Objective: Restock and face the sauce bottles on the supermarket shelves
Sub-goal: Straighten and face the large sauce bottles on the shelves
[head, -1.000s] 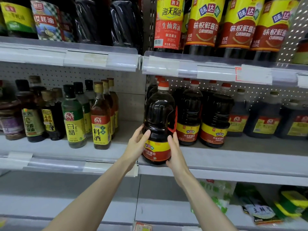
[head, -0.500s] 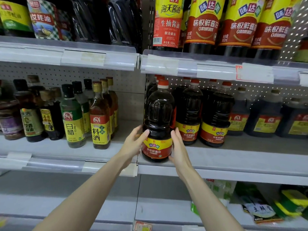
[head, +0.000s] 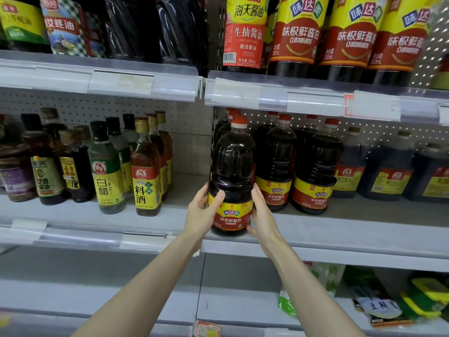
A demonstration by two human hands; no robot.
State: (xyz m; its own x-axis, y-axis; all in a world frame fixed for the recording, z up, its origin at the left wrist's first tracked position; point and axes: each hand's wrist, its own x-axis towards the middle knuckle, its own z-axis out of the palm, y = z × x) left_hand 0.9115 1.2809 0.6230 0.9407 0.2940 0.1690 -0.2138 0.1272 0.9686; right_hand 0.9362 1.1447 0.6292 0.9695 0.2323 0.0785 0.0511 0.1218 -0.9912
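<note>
Head view: left hand (head: 202, 212) and right hand (head: 263, 215) grip the soy bottle (head: 232, 166) with curled fingers (head: 217, 199) at the shelf (head: 340, 239) front. This looks like facing; next, probably nudge it flush, then let go.

L grip (head: 202, 216), R grip (head: 264, 216) bare; forearms (head: 145, 276) bare, slim.

Fittings and bagged goods around my stretch of the aisle

A white pegboard panel (head: 73, 103) backs the bay in front of me. Clear plastic price rails (head: 170, 86) run along the front edges, holding blank white paper slips (head: 29, 229). One tag with red print (head: 349, 105) sits on the upper rail to my right. Low down on my right lie soft packets: a green-and-white bag (head: 286, 305), a pouch with dark characters on a pale patch (head: 379, 308) and, just beside it, a green-and-yellow pack (head: 427, 295). A red-bordered label (head: 206, 329) shows at the bottom edge.
</note>
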